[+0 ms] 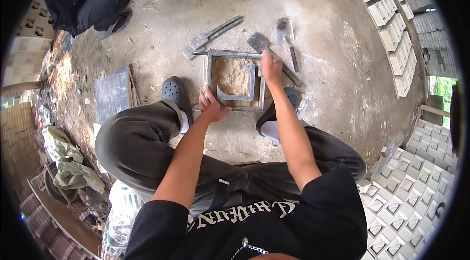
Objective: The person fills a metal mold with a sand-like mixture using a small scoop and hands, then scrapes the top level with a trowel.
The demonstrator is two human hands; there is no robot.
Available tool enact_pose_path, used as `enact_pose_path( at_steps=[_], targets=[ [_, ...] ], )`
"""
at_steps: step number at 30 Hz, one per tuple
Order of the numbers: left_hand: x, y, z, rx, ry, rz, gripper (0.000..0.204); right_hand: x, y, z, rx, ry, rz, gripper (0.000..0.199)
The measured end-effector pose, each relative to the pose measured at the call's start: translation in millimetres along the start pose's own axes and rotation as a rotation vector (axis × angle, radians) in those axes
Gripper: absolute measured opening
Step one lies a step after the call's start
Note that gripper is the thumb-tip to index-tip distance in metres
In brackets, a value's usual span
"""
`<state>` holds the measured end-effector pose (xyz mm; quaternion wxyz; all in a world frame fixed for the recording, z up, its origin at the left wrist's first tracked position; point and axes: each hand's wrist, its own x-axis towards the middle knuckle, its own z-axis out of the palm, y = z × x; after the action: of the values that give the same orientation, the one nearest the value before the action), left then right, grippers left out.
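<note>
**Square mould frame [237,54] diagonally between my hands**

Left hand [212,108] nearer: thumb and fingers spread, touching its near-left corner. Frame lies ahead-right of it, no long axis. Right hand [272,66] curled at far-right side; grip hidden, can't tell. Trowel [258,42] blade just beyond.

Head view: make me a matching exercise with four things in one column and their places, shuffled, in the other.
Things
1. left hand
2. right hand
3. sandy material
4. grey sheet

Places
A. to the left of the left shoe
B. at the near left corner of the square frame
C. at the right side of the square frame, toward its far corner
D. inside the square frame

Right pairs: 1-B, 2-C, 3-D, 4-A
</note>
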<state>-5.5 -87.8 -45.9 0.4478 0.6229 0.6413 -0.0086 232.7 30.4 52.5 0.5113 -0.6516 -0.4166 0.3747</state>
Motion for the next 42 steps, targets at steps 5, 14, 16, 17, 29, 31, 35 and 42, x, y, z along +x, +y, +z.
enact_pose_path(
  at_steps=[5, 14, 16, 17, 29, 31, 35, 42],
  targets=[
    [-2, 0, -10, 0.010, -0.018, -0.068, 0.132, 2, -35, 19, 0.013, 0.126, -0.093, 0.045],
    [-6, 6, -19, 0.052, -0.068, -0.092, 0.133, 12, -35, 17, 0.273, -0.072, -0.092, 0.044],
    [-8, 9, -15, 0.020, -0.074, -0.079, 0.133, 12, -12, 16, 0.281, -0.176, -0.027, 0.044],
    [-2, 11, -18, 0.007, -0.061, -0.067, 0.133, 17, -9, 21, 0.292, -0.231, -0.009, 0.044],
    [-4, 9, -15, 0.067, -0.114, -0.097, 0.132, 3, -26, 29, 0.279, -0.144, -0.414, 0.045],
    [-4, 14, -20, 0.065, -0.122, -0.095, 0.131, 9, -18, 29, 0.332, -0.174, -0.377, 0.046],
    [-4, 11, -16, 0.026, -0.070, -0.091, 0.131, 16, -19, 32, 0.424, -0.170, -0.137, 0.047],
    [-2, 14, -18, 0.055, -0.124, -0.092, 0.131, 14, -19, 36, 0.373, -0.117, -0.190, 0.048]
  ],
)
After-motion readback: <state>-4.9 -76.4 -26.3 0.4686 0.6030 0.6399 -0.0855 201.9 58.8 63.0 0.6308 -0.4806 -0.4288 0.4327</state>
